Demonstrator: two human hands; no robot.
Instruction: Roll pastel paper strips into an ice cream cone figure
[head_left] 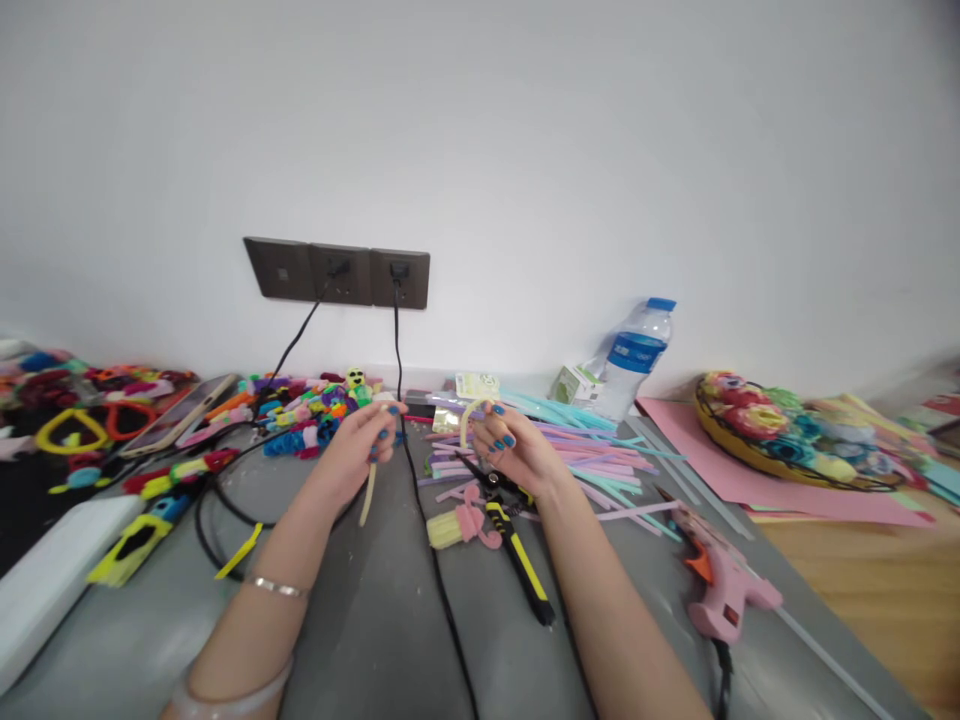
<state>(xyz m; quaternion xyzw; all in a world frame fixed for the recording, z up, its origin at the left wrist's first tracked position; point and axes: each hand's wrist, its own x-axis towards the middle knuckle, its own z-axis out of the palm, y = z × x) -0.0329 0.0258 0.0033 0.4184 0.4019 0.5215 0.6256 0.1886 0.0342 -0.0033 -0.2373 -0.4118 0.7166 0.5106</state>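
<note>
My left hand (363, 445) is closed on a pale yellow pipe cleaner (367, 495), whose end hangs below the fingers. To its right, my right hand (511, 447) pinches another pale yellow piece (466, 420), bent in a curve. Whether the two pieces are joined cannot be seen. Both hands are raised over the grey table (360, 620). Below and between them lies a pink and pale yellow fuzzy figure (465, 522). Yellow and black pliers (517, 560) rest beside it, their jaws partly under my right hand.
Pastel pipe cleaners (600, 450) spread behind my right hand. A pink glue gun (731, 590), a water bottle (637, 355) and a flower basket (787, 435) are at the right. Black cables (442, 580) cross the table. Colourful fuzzy crafts (315, 410), a phone (176, 415) and a white box (67, 575) lie left.
</note>
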